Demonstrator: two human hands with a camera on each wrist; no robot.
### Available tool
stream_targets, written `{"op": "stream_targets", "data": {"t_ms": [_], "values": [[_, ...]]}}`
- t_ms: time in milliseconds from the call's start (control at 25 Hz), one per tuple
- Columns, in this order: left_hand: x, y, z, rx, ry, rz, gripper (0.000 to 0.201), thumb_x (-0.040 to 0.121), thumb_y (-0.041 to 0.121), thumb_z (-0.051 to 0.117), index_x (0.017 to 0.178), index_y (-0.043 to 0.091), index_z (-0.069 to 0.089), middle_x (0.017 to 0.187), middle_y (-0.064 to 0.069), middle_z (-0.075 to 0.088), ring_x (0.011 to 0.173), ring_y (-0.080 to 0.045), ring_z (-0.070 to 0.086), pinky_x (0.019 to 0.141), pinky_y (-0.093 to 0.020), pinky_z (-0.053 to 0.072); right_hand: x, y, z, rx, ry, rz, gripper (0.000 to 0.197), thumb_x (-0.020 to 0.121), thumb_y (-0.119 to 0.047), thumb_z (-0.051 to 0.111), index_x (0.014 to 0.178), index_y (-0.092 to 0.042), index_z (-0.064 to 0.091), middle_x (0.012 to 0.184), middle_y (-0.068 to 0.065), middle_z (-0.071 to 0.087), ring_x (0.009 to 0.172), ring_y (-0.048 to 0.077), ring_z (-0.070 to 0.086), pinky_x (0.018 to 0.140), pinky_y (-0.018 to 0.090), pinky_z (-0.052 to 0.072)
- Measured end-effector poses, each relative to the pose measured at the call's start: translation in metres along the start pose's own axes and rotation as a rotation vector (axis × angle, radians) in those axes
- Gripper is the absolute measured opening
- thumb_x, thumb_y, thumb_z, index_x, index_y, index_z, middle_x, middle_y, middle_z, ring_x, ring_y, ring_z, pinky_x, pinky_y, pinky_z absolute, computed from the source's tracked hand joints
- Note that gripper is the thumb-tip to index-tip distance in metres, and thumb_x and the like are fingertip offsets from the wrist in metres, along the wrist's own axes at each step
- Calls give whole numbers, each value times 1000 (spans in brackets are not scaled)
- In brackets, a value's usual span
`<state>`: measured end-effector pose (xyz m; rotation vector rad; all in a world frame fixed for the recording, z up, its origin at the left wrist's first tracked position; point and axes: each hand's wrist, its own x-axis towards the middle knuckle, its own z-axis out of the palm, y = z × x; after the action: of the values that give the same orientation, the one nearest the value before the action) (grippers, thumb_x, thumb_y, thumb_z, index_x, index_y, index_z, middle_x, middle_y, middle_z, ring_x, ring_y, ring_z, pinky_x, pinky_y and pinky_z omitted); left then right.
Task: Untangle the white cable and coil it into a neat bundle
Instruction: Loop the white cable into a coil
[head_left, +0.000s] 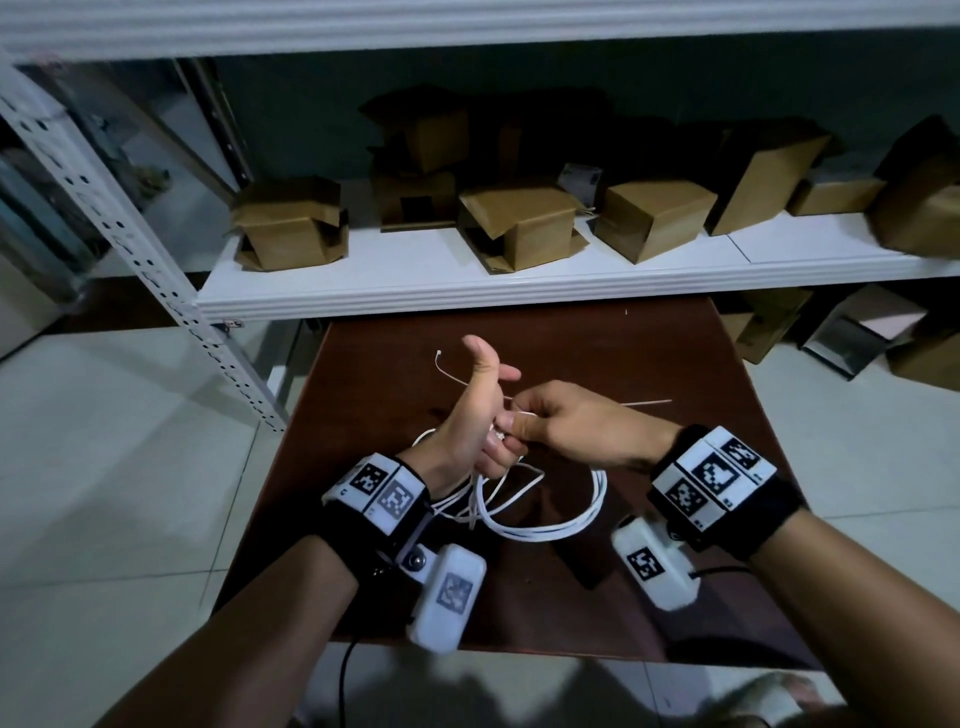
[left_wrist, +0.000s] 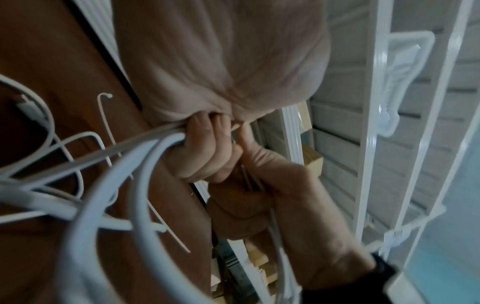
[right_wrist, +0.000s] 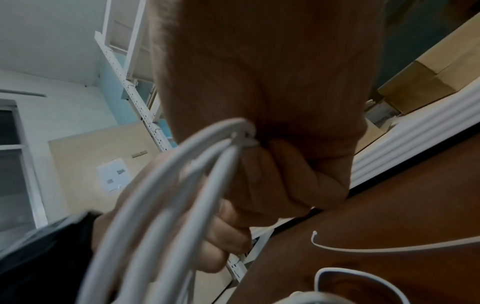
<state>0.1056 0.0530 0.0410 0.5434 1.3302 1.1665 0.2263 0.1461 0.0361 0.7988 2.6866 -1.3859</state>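
The white cable (head_left: 545, 525) hangs in several loops from between my hands down onto the brown table (head_left: 623, 353). My left hand (head_left: 488, 441) stands thumb up, its lower fingers (right_wrist: 226, 238) holding the gathered strands (right_wrist: 182, 195). My right hand (head_left: 514, 423) pinches a thin white zip tie (right_wrist: 245, 136) wrapped round the bundle. The tie's tail (head_left: 644, 402) sticks out to the right past my knuckles. In the left wrist view the loops (left_wrist: 145, 164) run into the right hand's curled fingers (left_wrist: 205, 152), and a cable plug (left_wrist: 31, 111) lies on the table.
A second, loose zip tie (head_left: 448, 373) lies on the table behind my left hand. A white shelf (head_left: 467, 291) with several cardboard boxes (head_left: 524, 223) stands just past the table's far edge. A perforated steel post (head_left: 156, 270) slants at the left.
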Motion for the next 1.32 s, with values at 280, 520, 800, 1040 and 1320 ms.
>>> {"op": "stream_targets", "data": {"t_ms": [280,520,800,1040,1320], "values": [[4,-2,-5,100,-60,-35,123,43,101,17,133,19,38,53,-2,38,35,-2,23,42,-8,20,-1,2,4,165,-10,-108,33,103,-18,60,79,3,66,68,6,63,62,9,54,65,27,46],[8,6,-18,-40,-82,105,59,100,71,25,106,16,48,55,0,35,34,0,22,34,-11,16,-7,-18,-13,511,242,-63,39,103,-10,58,65,-3,53,47,0,44,37,6,33,41,18,27],[8,5,-24,232,-50,354,43,113,29,40,75,11,48,56,3,31,41,-2,21,36,-14,16,-4,-19,-17,713,365,3,36,101,-13,58,67,-9,48,51,0,39,41,9,31,43,21,25],[19,-12,-28,700,-64,438,43,98,49,48,66,21,56,66,-14,56,58,-28,47,59,-46,41,-12,-8,-28,473,22,192,38,76,-12,58,91,22,64,61,21,59,50,29,61,54,29,46],[20,-10,-23,583,-25,417,50,104,48,47,66,17,55,51,6,43,44,-9,35,46,-24,31,-13,-22,-14,511,165,316,20,89,-17,54,71,-10,62,58,-1,45,44,11,35,43,24,25]]}}
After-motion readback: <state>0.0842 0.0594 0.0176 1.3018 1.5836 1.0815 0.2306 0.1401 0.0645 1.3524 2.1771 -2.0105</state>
